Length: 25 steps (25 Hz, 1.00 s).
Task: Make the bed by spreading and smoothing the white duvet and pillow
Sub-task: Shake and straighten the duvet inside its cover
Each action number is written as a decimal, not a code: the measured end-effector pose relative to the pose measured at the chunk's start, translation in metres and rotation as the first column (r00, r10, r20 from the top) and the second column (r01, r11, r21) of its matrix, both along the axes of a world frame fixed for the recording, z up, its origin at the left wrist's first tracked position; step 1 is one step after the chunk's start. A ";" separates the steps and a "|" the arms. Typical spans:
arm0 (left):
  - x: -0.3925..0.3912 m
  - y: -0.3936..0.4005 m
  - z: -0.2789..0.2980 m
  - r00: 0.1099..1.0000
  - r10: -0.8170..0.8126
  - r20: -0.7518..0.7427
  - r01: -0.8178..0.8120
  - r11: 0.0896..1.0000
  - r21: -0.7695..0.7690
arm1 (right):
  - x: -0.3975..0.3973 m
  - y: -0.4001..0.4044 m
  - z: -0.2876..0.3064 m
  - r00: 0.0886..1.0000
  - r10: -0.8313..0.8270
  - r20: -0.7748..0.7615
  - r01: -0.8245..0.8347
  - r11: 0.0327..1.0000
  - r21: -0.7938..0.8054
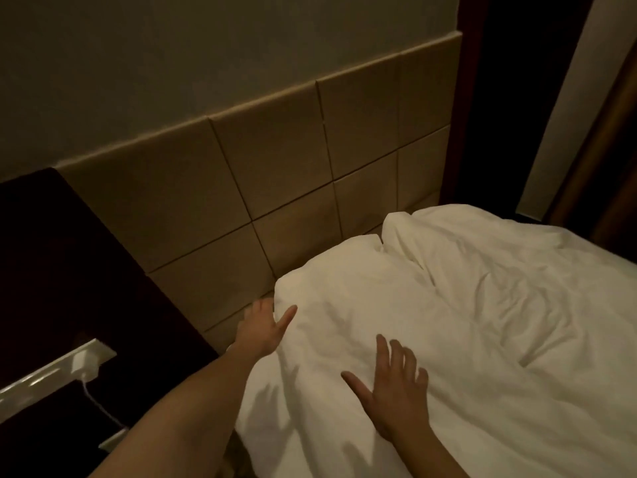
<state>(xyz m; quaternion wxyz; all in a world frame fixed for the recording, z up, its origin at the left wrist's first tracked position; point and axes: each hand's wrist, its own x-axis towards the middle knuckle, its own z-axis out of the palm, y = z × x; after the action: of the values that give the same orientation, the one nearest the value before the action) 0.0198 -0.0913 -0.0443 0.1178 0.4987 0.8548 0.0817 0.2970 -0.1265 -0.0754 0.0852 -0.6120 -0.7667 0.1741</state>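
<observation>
White duvet (465, 322) is bunched and wrinkly across the bed, top edge right up against the tan padded headboard (275, 160). My right hand (393, 384) lies flat on it, fingers spread, gripping nothing. My left hand (263, 327) is open at the duvet's corner by the headboard. Charger (82, 363) plugged in by the dark nightstand.

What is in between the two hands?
Only white duvet. In the head view the left hand is at its corner by the headboard, the right hand is spread flat on top, and rumpled cloth fills the stretch between.
</observation>
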 end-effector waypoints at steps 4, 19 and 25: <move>-0.078 0.141 -0.069 0.988 -0.094 0.120 0.096 0.995 -0.008 | -0.154 0.089 -0.054 0.995 -0.094 -0.046 0.094 0.996 0.006; -0.138 0.181 -0.047 0.947 -0.290 0.138 0.281 0.956 0.080 | -0.215 0.100 -0.116 0.970 -0.239 -0.042 0.243 0.945 0.218; -0.174 0.054 0.109 0.972 -0.221 -0.083 0.235 0.946 0.224 | -0.232 0.022 0.005 0.981 -0.091 -0.169 0.139 0.943 0.301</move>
<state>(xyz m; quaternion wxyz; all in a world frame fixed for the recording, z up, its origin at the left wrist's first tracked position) -0.1544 -0.0369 0.0648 0.0430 0.6067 0.7789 0.1528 0.0647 -0.1045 -0.0708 0.2493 -0.6195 -0.7386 0.0923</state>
